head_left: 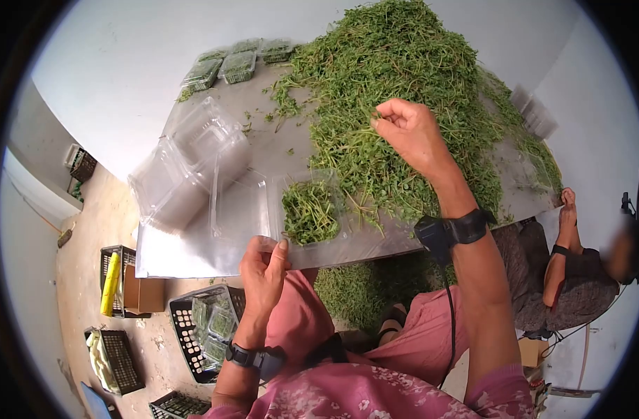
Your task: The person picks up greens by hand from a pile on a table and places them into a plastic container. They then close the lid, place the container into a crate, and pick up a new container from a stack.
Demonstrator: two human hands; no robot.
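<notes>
An open clear plastic box (244,209) lies at the table's front edge, its lid side to the left and its right half holding green sprigs (310,212). My left hand (265,269) pinches the box's front rim between thumb and fingers. Over the large heap of green stems (396,77), my right hand (406,129) is closed in a pinch on a small green sprig, up and to the right of the box. A stack of empty clear boxes (187,167) stands left of the open box.
Closed filled boxes (237,66) sit at the table's back left. Crates (206,328) stand on the floor at the lower left, one with packed boxes. A co-worker's arm (561,244) is at the right, near more clear boxes (534,115).
</notes>
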